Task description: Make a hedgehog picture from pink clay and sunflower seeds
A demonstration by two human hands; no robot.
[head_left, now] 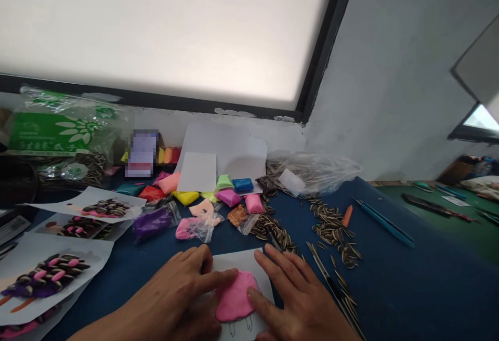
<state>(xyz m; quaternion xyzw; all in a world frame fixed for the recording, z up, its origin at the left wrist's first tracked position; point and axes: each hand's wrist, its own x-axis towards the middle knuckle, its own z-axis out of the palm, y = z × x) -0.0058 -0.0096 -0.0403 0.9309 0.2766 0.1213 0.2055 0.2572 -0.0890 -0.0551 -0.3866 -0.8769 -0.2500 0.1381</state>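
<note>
Grips spread, left hand [181, 284] and right hand [300, 291] seemingly shape flat, rounded pink clay [236, 298] inside white paper's [244, 259] far edge. Rim likely needs light pressing.

Pink clay [236, 299]: matt, smooth, doughy
Sheet under the clay [242, 260]: white paper, matt
Worktop [393, 278]: smooth, dull blue surface
Seed bag [47, 128]: clear plastic, glossy, crinkled
Loose seeds [329, 224]: dry, hard-looking striped shells
Purple packet [153, 223]: shiny clear film
Slim tool [320, 265]: metal-looking, with a sheen
Wall [390, 86]: matt, paint-like
</note>
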